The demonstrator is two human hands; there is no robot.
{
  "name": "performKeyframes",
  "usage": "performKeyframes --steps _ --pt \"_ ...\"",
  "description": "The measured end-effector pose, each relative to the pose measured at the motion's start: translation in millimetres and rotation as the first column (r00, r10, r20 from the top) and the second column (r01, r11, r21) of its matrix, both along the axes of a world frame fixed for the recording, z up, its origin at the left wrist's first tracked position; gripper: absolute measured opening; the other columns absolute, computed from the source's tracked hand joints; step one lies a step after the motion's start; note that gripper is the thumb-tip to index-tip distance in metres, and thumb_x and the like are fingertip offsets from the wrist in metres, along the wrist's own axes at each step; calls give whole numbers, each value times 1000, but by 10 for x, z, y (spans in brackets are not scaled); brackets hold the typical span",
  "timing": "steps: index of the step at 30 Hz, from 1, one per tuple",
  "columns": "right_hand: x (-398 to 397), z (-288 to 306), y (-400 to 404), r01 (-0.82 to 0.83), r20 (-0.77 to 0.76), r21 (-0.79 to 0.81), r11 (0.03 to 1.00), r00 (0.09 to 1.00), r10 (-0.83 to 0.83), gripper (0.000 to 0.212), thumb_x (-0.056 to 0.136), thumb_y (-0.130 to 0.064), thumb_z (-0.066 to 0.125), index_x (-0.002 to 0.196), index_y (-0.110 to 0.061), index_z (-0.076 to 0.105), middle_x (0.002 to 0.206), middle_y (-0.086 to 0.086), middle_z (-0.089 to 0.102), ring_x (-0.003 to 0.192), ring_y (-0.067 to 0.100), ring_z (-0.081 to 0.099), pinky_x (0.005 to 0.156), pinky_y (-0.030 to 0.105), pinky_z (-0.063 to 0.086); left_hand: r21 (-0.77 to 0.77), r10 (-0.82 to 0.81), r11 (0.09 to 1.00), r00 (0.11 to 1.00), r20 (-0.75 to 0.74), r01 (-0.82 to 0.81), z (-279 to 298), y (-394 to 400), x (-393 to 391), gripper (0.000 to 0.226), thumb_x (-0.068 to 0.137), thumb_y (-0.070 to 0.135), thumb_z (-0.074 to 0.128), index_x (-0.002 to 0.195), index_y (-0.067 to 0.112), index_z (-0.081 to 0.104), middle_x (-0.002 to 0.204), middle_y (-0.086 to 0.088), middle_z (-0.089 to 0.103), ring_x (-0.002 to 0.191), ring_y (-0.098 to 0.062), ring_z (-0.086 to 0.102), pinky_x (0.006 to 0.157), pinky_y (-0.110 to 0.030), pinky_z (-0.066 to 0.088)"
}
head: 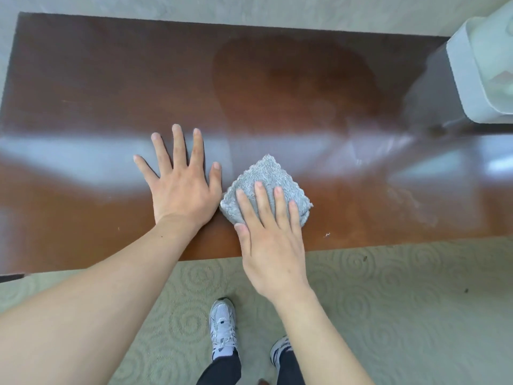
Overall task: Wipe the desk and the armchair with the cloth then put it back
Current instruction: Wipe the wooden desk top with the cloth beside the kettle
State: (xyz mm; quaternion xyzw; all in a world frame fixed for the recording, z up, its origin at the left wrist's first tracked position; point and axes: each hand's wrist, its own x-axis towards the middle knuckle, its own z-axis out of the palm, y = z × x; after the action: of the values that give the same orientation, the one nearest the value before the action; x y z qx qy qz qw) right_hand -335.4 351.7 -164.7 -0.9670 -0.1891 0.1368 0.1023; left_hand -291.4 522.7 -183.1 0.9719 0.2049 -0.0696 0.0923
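A glossy brown wooden desk fills the upper view. A folded grey fluffy cloth lies on it near the front edge. My right hand presses flat on the cloth with straight fingers, covering its near half. My left hand rests flat on the bare desk just left of the cloth, fingers spread. The armchair is not in view.
A white box-like object stands at the desk's right end. Small white specks lie on the desk near the front edge. Patterned pale carpet lies below, with my two sneakers on it.
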Motion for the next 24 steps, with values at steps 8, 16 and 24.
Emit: performKeyframes --steps 8,16,24 --pt "333 22 -868 372 1 -54 927 928 -373 54 104 -40 17 156 -37 4 166 -2 -2 152 24 -6 123 45 0 -104 -111 986 979 173 130 128 -28 -194 75 96 59 20 158 20 36 166 -6 30 157 -27 14 125 -52 8" --pt "-66 31 -510 356 12 -104 929 934 -357 60 103 -45 19 157 -26 3 165 13 -3 149 43 -7 119 58 -1 -215 -181 949 955 235 233 210 -795 -6 76 95 58 15 160 23 32 169 -7 21 158 -26 9 127 -41 6" --pt "773 -60 -1460 644 17 -178 744 758 -653 65 104 -42 20 156 -10 -3 161 28 -8 145 52 -6 118 60 0 -126 -349 924 930 116 362 64 -1586 471 77 96 62 4 164 24 9 172 -6 -1 158 -27 -8 127 -44 -3"
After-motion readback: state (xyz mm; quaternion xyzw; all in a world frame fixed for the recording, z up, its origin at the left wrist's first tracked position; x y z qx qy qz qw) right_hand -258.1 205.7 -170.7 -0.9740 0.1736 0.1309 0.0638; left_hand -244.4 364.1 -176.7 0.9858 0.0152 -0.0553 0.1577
